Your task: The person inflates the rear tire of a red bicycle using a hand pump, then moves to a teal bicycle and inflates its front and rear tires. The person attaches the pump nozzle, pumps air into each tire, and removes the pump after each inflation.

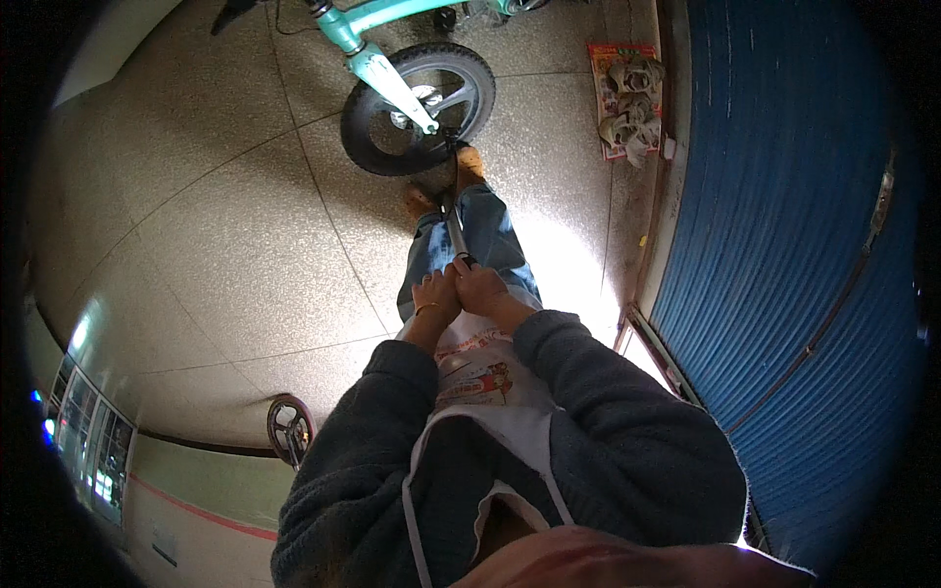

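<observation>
My left hand (438, 295) and my right hand (479, 285) are together in front of my apron, both closed around the dark handle of a metal rod (454, 228). The rod runs down between my legs towards the floor near my feet; what its far end touches is unclear. Just beyond my feet, a black-tyred wheel (481, 88) with grey spokes and a brake disc leans at the end of the mint-green fork (390, 84) of a bicycle frame (390, 13).
On the right, several pale shoes (636, 77) rest on a printed sheet (604, 66) beside a blue corrugated shutter (750, 220). A second, spoked wheel (287, 426) stands by the wall at lower left, near glass-paned doors (92, 441).
</observation>
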The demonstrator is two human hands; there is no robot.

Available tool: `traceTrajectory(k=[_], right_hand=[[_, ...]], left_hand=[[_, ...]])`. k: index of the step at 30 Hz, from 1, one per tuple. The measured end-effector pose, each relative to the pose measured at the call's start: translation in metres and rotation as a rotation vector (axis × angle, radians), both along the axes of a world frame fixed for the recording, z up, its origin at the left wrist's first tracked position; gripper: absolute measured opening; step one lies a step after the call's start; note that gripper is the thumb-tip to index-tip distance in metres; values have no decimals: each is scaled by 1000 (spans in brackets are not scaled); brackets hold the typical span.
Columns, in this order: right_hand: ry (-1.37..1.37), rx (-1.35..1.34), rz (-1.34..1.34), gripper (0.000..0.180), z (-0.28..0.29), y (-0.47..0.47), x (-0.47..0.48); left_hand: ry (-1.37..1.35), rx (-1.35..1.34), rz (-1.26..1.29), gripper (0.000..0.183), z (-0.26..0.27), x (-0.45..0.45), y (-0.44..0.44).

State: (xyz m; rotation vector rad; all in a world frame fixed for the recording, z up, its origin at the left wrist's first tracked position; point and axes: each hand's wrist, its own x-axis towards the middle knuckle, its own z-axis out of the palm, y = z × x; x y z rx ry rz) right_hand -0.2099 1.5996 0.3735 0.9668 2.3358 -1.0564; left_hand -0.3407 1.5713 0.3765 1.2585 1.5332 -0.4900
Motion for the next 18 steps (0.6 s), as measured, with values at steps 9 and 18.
traceTrajectory(k=[9, 18], right_hand=[[-68, -256, 67, 38, 158, 18, -1], [209, 21, 77, 39, 262, 30, -3]], left_hand=[[-340, -217, -291, 38, 134, -23, -2], [-396, 116, -126, 31, 247, -45, 3]])
